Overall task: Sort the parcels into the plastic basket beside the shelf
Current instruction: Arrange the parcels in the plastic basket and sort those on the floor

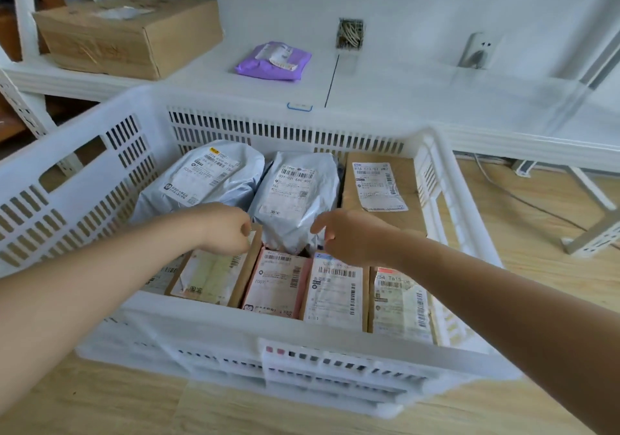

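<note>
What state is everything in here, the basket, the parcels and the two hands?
Plastic basket: open-topped, nearly full.
Grey mailer bags: lying in its back row.
Purple parcel: on the shelf, unsorted.
Cardboard box: on the shelf, closed.
Left hand: gripping a boxed parcel's edge.
Right hand: curled; hold unclear.

One head-worn wide-angle camera gives the only view. It looks forward and steeply down into a white basket (214,317) that fills the middle of the picture, close below. Both forearms reach in from the bottom corners, so the left hand (225,227) and right hand (352,233) sit near the centre. Beyond the basket the view takes in a shelf (385,89) and the wall. Straight edges bow toward the picture's borders.
</note>
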`<action>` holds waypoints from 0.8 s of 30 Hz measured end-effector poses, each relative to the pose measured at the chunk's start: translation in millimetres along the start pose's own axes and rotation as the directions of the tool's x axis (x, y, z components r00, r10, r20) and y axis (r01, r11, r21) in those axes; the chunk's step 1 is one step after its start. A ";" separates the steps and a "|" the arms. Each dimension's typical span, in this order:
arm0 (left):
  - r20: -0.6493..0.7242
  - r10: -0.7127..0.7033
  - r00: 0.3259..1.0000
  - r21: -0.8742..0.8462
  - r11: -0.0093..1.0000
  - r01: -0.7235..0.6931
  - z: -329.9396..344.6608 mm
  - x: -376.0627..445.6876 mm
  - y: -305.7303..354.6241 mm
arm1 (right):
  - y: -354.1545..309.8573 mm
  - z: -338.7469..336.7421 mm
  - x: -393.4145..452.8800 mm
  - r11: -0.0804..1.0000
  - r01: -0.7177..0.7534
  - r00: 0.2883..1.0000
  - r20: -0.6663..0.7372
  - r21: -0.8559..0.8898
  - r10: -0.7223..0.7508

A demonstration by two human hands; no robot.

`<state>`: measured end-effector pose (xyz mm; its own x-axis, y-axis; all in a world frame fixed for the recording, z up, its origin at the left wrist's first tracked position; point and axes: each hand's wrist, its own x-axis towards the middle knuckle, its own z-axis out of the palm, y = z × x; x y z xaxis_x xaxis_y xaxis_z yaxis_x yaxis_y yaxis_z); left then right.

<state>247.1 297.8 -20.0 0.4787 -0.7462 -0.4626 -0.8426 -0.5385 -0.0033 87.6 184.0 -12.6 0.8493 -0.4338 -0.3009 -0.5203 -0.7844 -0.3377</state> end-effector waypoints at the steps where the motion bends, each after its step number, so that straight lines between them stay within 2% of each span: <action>1: -0.047 0.007 0.999 -0.039 0.999 -0.009 -3.7 -1.7 8.2 | 6.8 -7.5 -9.2 1.000 -0.001 0.999 -0.046 0.016 0.002; 4: -0.206 0.004 0.978 -0.074 0.997 -0.019 -14.1 -6.4 36.5 | 30.0 -29.4 -37.3 0.997 -0.031 0.977 -0.210 0.075 0.046; 8: -0.373 0.017 0.928 -0.135 0.988 -0.073 -28.5 -14.5 84.7 | 77.2 -55.0 -78.3 0.990 -0.108 0.907 -0.399 0.086 0.133; 12: -0.512 0.095 0.854 -0.117 0.977 -0.179 -45.6 -22.0 148.3 | 133.8 -74.5 -132.2 0.982 -0.168 0.860 -0.474 0.088 0.190; 15: -0.544 0.169 0.822 -0.109 0.957 -0.269 -48.8 -28.3 200.6 | 174.1 -77.9 -177.0 0.979 -0.175 0.838 -0.506 0.108 0.206; 19: -0.591 0.274 0.759 -0.036 0.931 -0.364 -41.0 -36.6 272.9 | 227.6 -75.2 -226.9 0.963 -0.223 0.775 -0.573 0.150 0.268; 24: -0.542 0.349 0.765 -0.021 0.904 -0.427 -24.7 -41.6 365.4 | 295.5 -60.7 -275.6 0.927 -0.275 0.736 -0.565 0.255 0.374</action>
<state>-74.6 122.4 19.9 0.2058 -0.9706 0.1251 -0.9609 -0.1763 0.2133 -294.7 44.9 24.7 0.4807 -0.8629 0.1559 -0.7389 -0.4943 -0.4578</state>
